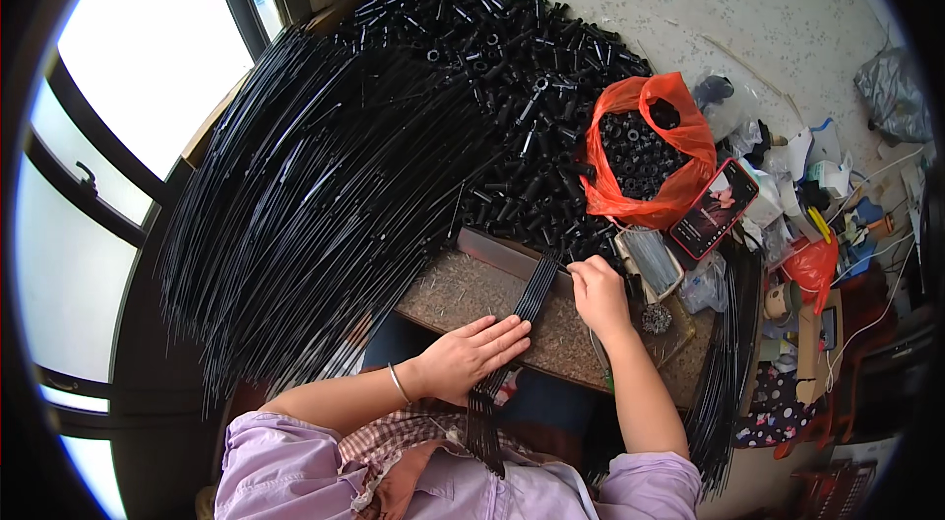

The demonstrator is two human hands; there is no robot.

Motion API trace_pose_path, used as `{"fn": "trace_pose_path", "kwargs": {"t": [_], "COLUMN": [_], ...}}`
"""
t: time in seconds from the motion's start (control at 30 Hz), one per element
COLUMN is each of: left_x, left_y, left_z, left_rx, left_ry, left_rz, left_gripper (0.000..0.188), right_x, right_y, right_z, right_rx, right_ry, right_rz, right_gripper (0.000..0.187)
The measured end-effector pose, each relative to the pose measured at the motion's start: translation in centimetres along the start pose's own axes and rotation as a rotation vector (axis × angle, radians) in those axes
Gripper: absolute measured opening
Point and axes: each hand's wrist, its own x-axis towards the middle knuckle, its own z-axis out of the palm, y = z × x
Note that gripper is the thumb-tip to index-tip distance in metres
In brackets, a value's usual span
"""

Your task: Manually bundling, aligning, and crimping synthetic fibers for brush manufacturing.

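My left hand [472, 355] lies flat, fingers stretched out, across a row of thin black rods [539, 286]. The rods lie side by side on the speckled brown tabletop [455, 292], and their near ends hang over its edge toward my lap. At their far ends the row meets a long brown bar [497, 252] on the table. Just right of there, my right hand [598, 295] is closed in a pinch; what its fingertips hold is too small to make out. Black tubular parts [527, 187] are heaped directly beyond the bar.
A large spread of long black rods [305, 195] covers the left side. At right stand a red plastic bag [697, 165] of small black rings, a lit phone [714, 208], a clear-topped box [650, 259] and a small pile of metal bits [657, 319]. Windows [79, 264] line the left.
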Motion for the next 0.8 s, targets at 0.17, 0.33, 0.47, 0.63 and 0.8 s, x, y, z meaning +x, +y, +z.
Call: {"fn": "trace_pose_path", "kwargs": {"t": [0.17,0.33,0.47,0.63,0.8], "left_x": [-0.3,-1.0,-1.3,-1.7,-1.7], "left_y": [0.0,0.2,0.2,0.1,0.1], "left_z": [-0.4,-0.3,-0.5,-0.8,-0.3], "left_rx": [-0.015,-0.034,0.062,-0.07,-0.083], "left_ry": [0.026,0.047,0.02,0.034,0.046], "left_rz": [-0.003,0.003,0.03,0.017,0.006], "left_gripper": [0.072,0.073,0.072,0.078,0.078], "right_x": [0.5,0.0,0.3,1.1,0.5], "right_y": [-1.3,-1.3,-1.1,-1.5,-1.3], "right_z": [0.1,0.5,-0.3,-0.5,-0.3], "right_rx": [-0.055,-0.094,-0.038,-0.031,0.072], "right_ry": [0.025,0.024,-0.034,-0.067,-0.106], "right_rz": [-0.016,-0.039,-0.102,-0.175,-0.044], "right_gripper": [0.009,0.009,0.01,0.011,0.01]}}
